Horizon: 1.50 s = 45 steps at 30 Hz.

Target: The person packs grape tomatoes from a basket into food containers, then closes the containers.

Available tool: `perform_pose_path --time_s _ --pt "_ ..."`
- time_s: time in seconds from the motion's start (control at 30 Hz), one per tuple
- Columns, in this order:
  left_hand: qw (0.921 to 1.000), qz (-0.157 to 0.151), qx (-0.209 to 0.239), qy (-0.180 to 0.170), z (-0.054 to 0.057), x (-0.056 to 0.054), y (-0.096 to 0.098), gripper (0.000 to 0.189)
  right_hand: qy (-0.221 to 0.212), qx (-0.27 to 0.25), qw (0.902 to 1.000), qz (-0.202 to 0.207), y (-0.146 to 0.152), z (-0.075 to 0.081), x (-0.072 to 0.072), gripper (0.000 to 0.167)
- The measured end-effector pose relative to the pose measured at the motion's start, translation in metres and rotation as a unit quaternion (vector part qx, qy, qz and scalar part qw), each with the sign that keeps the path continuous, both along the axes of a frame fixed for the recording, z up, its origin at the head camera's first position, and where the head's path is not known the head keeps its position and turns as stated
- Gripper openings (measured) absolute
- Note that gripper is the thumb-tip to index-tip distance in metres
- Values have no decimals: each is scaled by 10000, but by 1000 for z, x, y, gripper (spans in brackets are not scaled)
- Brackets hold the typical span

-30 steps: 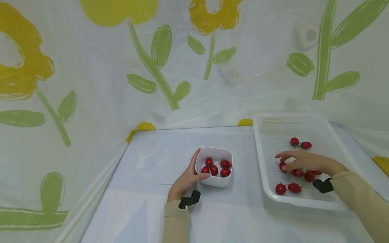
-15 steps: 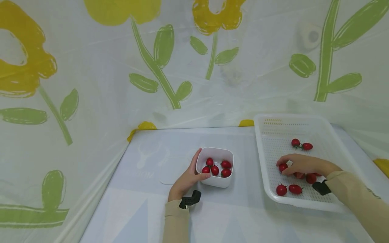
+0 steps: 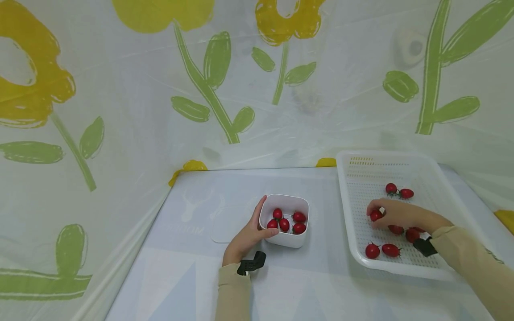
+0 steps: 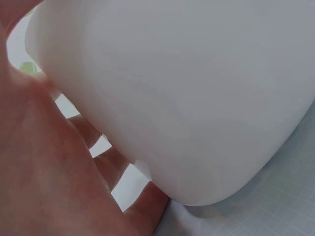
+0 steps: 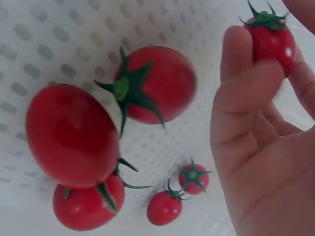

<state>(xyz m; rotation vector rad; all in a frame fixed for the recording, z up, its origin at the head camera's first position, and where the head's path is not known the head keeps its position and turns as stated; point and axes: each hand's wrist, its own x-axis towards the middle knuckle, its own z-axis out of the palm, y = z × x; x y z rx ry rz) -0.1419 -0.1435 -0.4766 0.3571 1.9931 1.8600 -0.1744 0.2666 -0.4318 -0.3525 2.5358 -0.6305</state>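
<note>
A bare strip of counter (image 3: 325,209) between the white box (image 3: 286,240) and the basket (image 3: 401,269) leaves room for a hand to pass, but the basket's left wall bars a low crossing. The left hand (image 3: 246,237) obstructs the box's left side; the box's top lies uncovered.

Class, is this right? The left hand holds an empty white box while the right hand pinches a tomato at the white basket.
Not quite: the white box is not empty; the head view shows five red tomatoes inside. The left hand does hold it, and the right hand pinches a tomato at the white basket.
</note>
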Motion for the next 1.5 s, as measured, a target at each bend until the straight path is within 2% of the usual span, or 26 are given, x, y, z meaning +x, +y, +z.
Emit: perform_pose_path --time_s 0.1,0.27,0.37,0.47,0.6,0.7,0.97,1.2,1.3,1.5 --pt "10000 32 -2 -1 -11 -4 -1 87 151 -77 9999 18 -2 3 0 39" --pt "10000 76 -38 28 -14 -5 -1 83 510 -204 9985 26 -5 7 -1 38" --pt "9999 87 -67 -5 -10 -3 -1 83 650 -314 9974 -74 -9 11 1 42" --pt "9999 62 -83 -57 -2 0 0 85 866 -424 9952 -180 -14 19 5 44" --pt "10000 -4 -71 -67 11 4 2 88 1391 -672 9876 -269 -22 33 12 43" --pt "10000 -20 -80 -44 12 4 2 90 1705 -870 9811 -291 -29 42 16 41" --pt "9999 70 -62 -78 -11 -5 1 84 2059 -1340 9692 -151 -46 60 25 40" --pt "9998 121 -131 -25 -13 -4 2 82 2205 -1408 9643 -406 -64 69 37 40" --pt "9998 137 -155 -16 -12 -3 2 83 2428 -1597 9558 -440 -72 70 40 39" --pt "9998 106 -166 50 -12 -3 1 84 2985 -2019 9311 -568 -91 72 44 34"
